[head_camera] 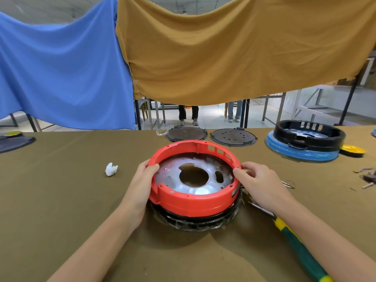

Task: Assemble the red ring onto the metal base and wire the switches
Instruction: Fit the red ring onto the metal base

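Red ring (194,197): desk (61,200) centre, over metal base (195,176).
Left hand (140,186): grips ring at 9 o'clock.
Right hand (257,182): grips at 3 o'clock.
Screwdriver (301,247): 4 o'clock, under right forearm.
White scrap (111,169): 9 o'clock.
Black ring (309,135): 2 o'clock.

An olive-clothed table (61,200) bears a white wad (111,169), two dark discs (209,135) and a screwdriver (301,249).

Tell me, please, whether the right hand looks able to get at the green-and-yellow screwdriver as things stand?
Probably yes. The screwdriver lies uncovered on the cloth just under the right forearm, with nothing on top of it. But the right hand has its grip on the red ring, so it would have to let go first.
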The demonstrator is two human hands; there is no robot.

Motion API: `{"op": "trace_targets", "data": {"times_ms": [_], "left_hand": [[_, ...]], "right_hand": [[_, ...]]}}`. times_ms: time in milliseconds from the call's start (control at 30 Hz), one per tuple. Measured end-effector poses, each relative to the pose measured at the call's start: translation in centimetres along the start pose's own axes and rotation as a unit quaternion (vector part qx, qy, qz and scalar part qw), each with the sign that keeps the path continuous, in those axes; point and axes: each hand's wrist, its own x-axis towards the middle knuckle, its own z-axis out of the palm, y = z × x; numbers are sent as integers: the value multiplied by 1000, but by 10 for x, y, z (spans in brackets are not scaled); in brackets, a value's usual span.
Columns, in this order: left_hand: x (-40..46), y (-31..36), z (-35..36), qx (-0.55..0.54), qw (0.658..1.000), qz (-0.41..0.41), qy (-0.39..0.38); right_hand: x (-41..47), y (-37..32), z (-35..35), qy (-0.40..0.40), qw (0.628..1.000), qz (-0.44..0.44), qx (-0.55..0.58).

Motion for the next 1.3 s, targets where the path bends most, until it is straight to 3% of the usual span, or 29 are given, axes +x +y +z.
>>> {"op": "trace_targets", "data": {"times_ms": [200,333,433,700,867,1100,1300], "left_hand": [[-2,18,-11,-77,996,48,-4],[-5,25,-13,-150,988,11,-33],[-8,26,-16,-133,989,-3,-60],[-1,27,-29,-134,981,120,-72],[-3,28,-28,-141,977,126,-98],[-2,27,-29,-166,974,116,-98],[-4,32,-31,-103,974,183,-79]], "right_hand": [[-4,-4,1,40,992,-67,100],[-5,-7,1,56,983,-106,135],[-5,-7,-1,62,977,-124,164],[-5,-5,-1,30,949,-195,246],[-5,-6,-2,22,939,-227,256],[-3,-4,0,42,933,-240,267],[-3,-5,0,17,933,-232,274]]}}
